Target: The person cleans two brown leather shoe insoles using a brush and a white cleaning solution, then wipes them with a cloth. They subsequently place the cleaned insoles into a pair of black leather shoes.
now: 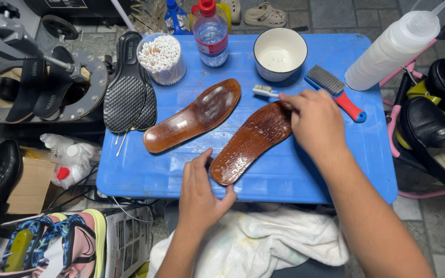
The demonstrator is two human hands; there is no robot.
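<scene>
- The left hand (200, 193) rests at the near edge of the blue table (336, 170), its fingers (198, 163) and thumb closed around the near end of a wet brown insole (253, 140) and pinning it down.
- That insole lies on a slant, near end left, far end right, its surface beaded with foam or water.
- The right hand (315, 119) sits over the far end of the same insole, fingers curled tight on a small toothbrush (264, 91); the white bristled head pokes out to the left, just beside the insole's far tip.
- A second brown insole (194, 116) lies to the left, parallel and apart from the first, glossy and wet.
- Further left, a pair of black insoles (129, 90) lie stacked, overhanging the table's left edge.
- At the far edge stand a clear tub of cotton swabs (161, 57), a water bottle with a red cap (210, 33) and a white bowl (280, 54) holding what looks like a pale liquid, though it is hard to tell.
- A red-handled brush (336, 91) lies right of the bowl, near the right hand.
- A white squeeze bottle (392, 49) leans at the far right.
- Black shoes (439, 126) sit right of the table; a white towel (263, 242) lies below the near edge.
</scene>
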